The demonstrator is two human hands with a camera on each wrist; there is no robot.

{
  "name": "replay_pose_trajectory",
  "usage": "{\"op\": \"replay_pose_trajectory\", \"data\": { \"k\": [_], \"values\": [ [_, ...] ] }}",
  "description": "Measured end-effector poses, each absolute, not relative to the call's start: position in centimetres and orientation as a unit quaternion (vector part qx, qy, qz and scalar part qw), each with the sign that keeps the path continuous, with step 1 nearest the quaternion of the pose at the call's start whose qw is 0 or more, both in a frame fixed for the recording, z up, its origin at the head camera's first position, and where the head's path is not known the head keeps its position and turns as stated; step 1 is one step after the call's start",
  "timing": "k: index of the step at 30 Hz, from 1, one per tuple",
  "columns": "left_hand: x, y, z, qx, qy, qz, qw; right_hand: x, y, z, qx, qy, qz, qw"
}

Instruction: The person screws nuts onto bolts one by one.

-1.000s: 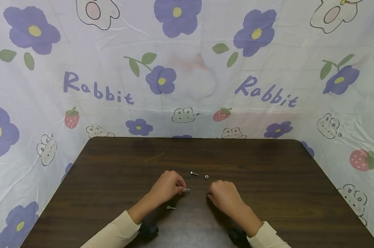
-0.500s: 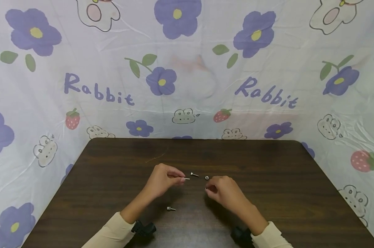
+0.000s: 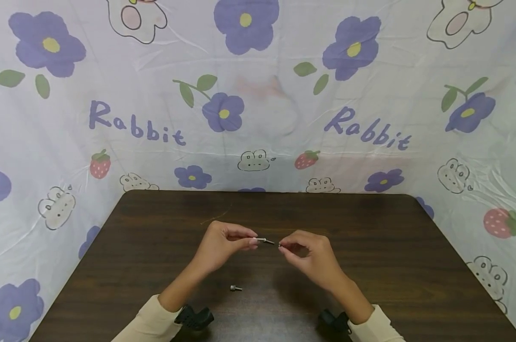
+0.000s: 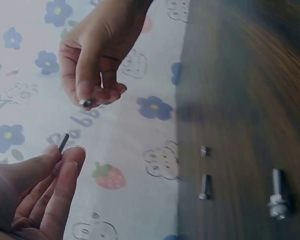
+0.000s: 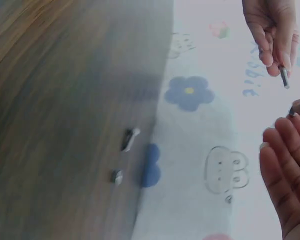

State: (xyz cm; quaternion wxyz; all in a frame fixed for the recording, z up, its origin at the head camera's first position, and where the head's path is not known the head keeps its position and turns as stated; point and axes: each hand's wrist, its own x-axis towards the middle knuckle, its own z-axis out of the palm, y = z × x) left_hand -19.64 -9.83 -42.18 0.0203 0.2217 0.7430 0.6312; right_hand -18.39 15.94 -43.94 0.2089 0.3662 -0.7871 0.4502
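Note:
My left hand (image 3: 221, 246) pinches a silver bolt (image 4: 64, 142) between thumb and fingertips, its threaded shank pointing toward the other hand. Facing it, my right hand (image 3: 315, 256) pinches a small nut (image 4: 85, 103) at the fingertips. A short gap separates bolt tip and nut in the right wrist view. Both hands are raised over the dark table. In the head view, the held bolt (image 3: 260, 239) overlaps a loose bolt (image 3: 271, 242) lying behind it. A loose nut (image 4: 205, 151) lies near that bolt; the right fingers cover it in the head view.
Closer to the person, a bolt with a nut on it (image 3: 235, 288) lies on the wooden table (image 3: 360, 228). A printed cloth (image 3: 258, 133) hangs along the back and sides. Black wrist cameras show at both cuffs.
The left hand has risen and moved away from the person, carrying its bolt. The right hand has also risen, fingertips now pointing at the bolt. The things on the table have stayed put.

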Motion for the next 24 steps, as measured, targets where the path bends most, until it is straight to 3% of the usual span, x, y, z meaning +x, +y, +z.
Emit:
{"op": "replay_pose_trajectory", "data": {
  "k": [9,24],
  "values": [
    [-18.0,-9.3,-40.1,0.246,0.719,0.65,0.015,-15.1,14.0,-38.9,0.347,-0.75,0.526,0.202],
    [-16.1,-8.7,-38.9,0.268,0.682,0.68,-0.011,-15.8,14.0,-40.3,0.364,-0.718,0.543,0.239]
  ]
}}
